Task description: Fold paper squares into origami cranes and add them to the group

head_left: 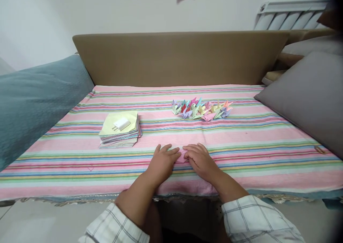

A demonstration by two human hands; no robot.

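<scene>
A small folded piece of pink paper (182, 156) lies on the striped cloth between my two hands, partly covered by them. Flat on its left side rests my left hand (164, 161), fingers stretched and spread. My right hand (199, 160) has its fingers curled in at the paper's right edge, and the thumb is bent close to them. Beyond my hands stands a group of folded paper cranes (200, 109) in many colours. To the left is a stack of square paper sheets (120, 132), with a white plug charger (122, 123) lying on top.
The striped cloth (75, 150) covers the sofa seat, its front edge near my forearms. A brown backrest (177, 59) rises behind. A blue-covered armrest (45, 100) bounds the left, a grey cushion (308, 93) the right. A small brown ring-like thing (319, 150) lies near the cushion.
</scene>
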